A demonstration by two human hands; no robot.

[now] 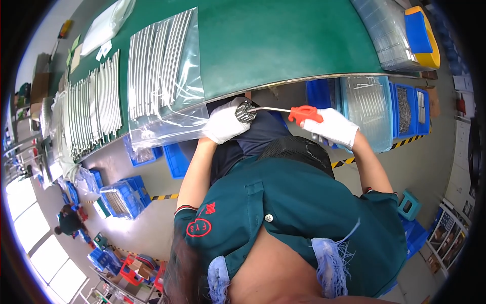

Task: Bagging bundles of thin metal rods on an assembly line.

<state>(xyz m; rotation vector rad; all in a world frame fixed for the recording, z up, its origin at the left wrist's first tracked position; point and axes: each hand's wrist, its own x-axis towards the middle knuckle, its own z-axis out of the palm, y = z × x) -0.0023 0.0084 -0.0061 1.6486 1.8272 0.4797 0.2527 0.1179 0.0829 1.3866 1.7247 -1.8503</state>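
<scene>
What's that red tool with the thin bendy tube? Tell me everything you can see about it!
The red, gun-shaped tool looks like hard plastic. A long, thin, silvery tube, seemingly metal, sticks out of its front and curves near the tip. The person's white-gloved right hand grips the body, hiding part of it. The tube points left toward the bundle of shiny silver rods in the white-gloved left hand. Whether the tip touches them, I can't tell.

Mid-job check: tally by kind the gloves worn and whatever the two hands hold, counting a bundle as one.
White gloves, on left hand and right hand: 2
Red-handled tool, in the right hand: 1
Bundle of metal pieces, in the left hand: 1
Total: 4
</scene>
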